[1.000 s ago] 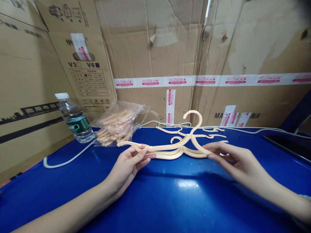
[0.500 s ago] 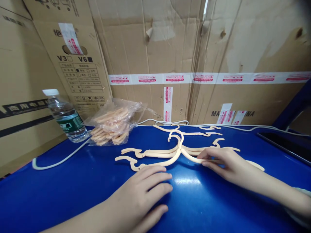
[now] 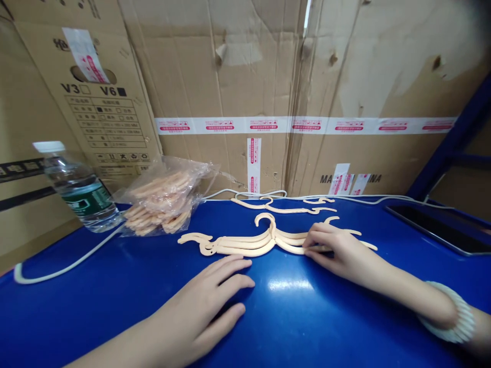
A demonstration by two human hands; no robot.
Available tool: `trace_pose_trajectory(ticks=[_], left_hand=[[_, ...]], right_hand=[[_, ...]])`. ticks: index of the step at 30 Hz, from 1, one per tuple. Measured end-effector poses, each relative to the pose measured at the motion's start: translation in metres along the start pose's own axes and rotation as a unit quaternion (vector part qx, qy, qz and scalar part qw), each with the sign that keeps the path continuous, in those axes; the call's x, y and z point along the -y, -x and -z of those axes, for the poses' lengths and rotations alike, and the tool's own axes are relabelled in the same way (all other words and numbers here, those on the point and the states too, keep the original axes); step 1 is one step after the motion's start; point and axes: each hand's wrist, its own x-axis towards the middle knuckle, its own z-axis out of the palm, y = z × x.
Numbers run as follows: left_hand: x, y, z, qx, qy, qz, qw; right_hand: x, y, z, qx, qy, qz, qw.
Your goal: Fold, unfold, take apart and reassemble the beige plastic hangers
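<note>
Beige folding clothes hangers [image 3: 245, 250] lie nested one against another on the blue table, their hooks bunched at the middle and curling away from me. My right hand [image 3: 326, 243] pinches the right arm of the nearest hanger between thumb and fingers, and hides part of that side. My left hand [image 3: 215, 296] is open, fingers apart, palm down just in front of the hangers' left arms. It holds nothing. Farther back, another beige hanger [image 3: 286, 209] lies apart from the group.
A clear plastic bag [image 3: 161, 197] of beige pieces sits at the back left, beside a water bottle [image 3: 82, 191]. A white cable [image 3: 69, 266] runs along the table. A dark phone-like device [image 3: 437, 230] lies at right. Cardboard boxes [image 3: 230, 168] wall off the back.
The nearest hanger has come down and back against the others, its hook now lining up with theirs. My right hand moved with it. The view has shifted slightly to the right.
</note>
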Motion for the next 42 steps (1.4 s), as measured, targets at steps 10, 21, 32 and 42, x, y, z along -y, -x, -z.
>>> trace_pose_trajectory(ticks=[10,21,32,42], left_hand=[[0.0059,-0.0067,-0.0005,-0.085,0.04,-0.086,0.992],[0.0099,-0.007,-0.0021,-0.099,0.038,-0.069,0.992],[0.0099,-0.0069,-0.0023,-0.095,0.038,-0.084,0.991],[0.0087,-0.006,-0.0017,-0.074,0.026,-0.08,0.994]], right_hand=[[-0.0018,-0.0009,-0.0047,-0.033,0.01,-0.004,0.999],[0.0005,-0.0011,-0.0037,-0.032,0.021,-0.007,0.999],[0.0,0.0004,-0.0049,-0.035,0.026,-0.003,0.999],[0.0048,0.0017,-0.0049,-0.046,0.03,0.006,0.998]])
